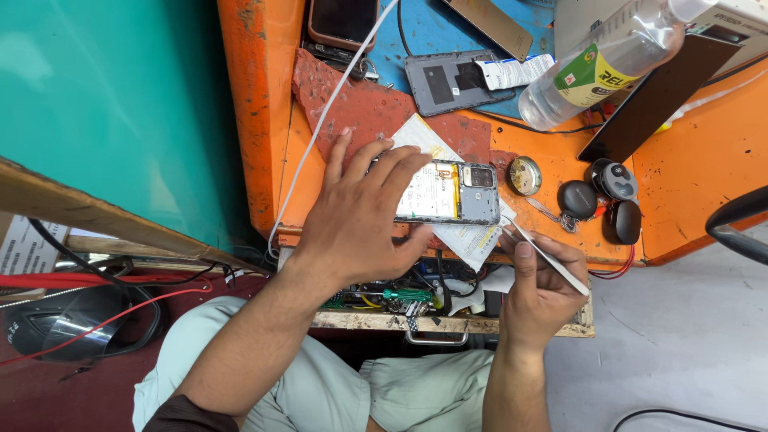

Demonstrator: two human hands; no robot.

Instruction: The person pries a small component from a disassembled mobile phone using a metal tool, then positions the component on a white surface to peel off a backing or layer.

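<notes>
An opened smartphone (pixel 460 192) with its back cover off lies on a white paper sheet (pixel 472 238) at the near edge of the orange workbench (pixel 688 176); its battery and circuit board show. My left hand (pixel 360 216) lies flat over the phone's left half and holds it down. My right hand (pixel 540 288) pinches metal tweezers (pixel 544 256), whose tips point up-left and touch the phone's lower right corner.
Behind the phone lie a grey phone back cover (pixel 444 80), a dark phone (pixel 344 20) and a clear plastic bottle (pixel 608 64). A round tin (pixel 525 174) and black earbud cases (pixel 612 200) sit to the right. An open drawer (pixel 408 300) of tools is below.
</notes>
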